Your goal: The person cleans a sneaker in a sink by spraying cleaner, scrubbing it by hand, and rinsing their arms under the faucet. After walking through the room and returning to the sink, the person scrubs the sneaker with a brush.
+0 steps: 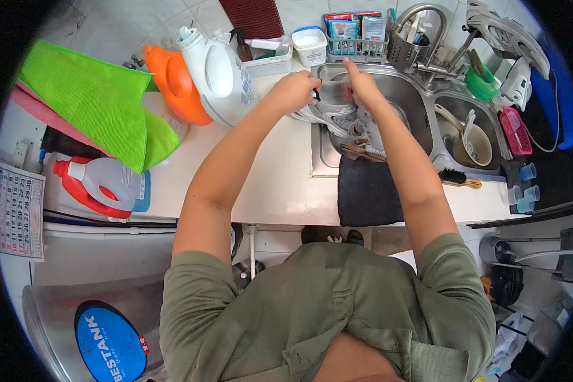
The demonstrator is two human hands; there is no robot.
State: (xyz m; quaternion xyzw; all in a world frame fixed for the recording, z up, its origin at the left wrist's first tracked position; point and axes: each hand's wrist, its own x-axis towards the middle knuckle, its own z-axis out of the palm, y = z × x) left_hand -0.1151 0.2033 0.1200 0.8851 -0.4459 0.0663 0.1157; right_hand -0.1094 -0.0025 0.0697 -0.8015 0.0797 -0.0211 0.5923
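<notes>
Over the left edge of the sink (420, 118), my left hand (294, 92) is closed around a small black piece (316, 95) that looks like a handle. My right hand (361, 86) is over the left basin, one digit pointing straight away from me. Its other fingers are mostly hidden, curled near a clear, shiny thing (335, 93) between the hands; its kind cannot be made out. Below the hands, white-and-grey plastic pieces (344, 121) lie in the basin with brown sticks or handles (363, 151) by its near edge.
A black cloth (369, 191) hangs over the counter edge, and a brush (459, 178) lies right of it. The right basin holds a beige pot (474, 145). A steel faucet (442, 25) rises behind. Orange (178, 86) and white (219, 76) jugs stand left.
</notes>
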